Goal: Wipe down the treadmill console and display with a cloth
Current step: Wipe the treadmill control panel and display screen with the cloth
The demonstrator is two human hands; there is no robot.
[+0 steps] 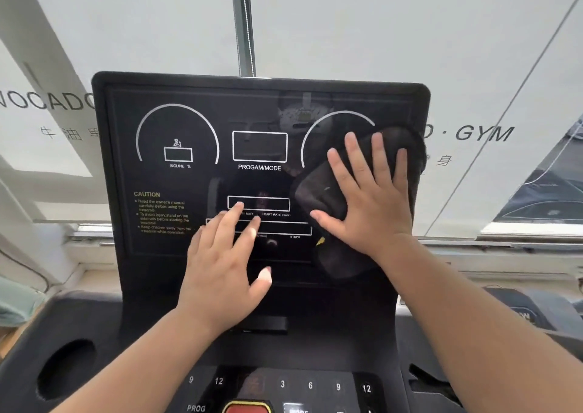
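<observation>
Dark cloth (362, 191) lies flat under the spread right hand (369, 198) on the display (189, 122), right of PROGAM/MODE; left hand (220, 273) rests open, empty, below it; lower console (142, 355) seemingly unwiped

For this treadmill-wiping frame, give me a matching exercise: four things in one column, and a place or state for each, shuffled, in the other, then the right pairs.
Things:
1. right hand
2. left hand
3. cup holder
4. red button

Places or states:
A. round recess at the console's lower left
B. flat on the dark cloth, right side of the display
C. bottom edge of the view, below the numbered keys
D. bare, fingers spread over the display's lower middle

Pairs: 1-B, 2-D, 3-A, 4-C
</observation>
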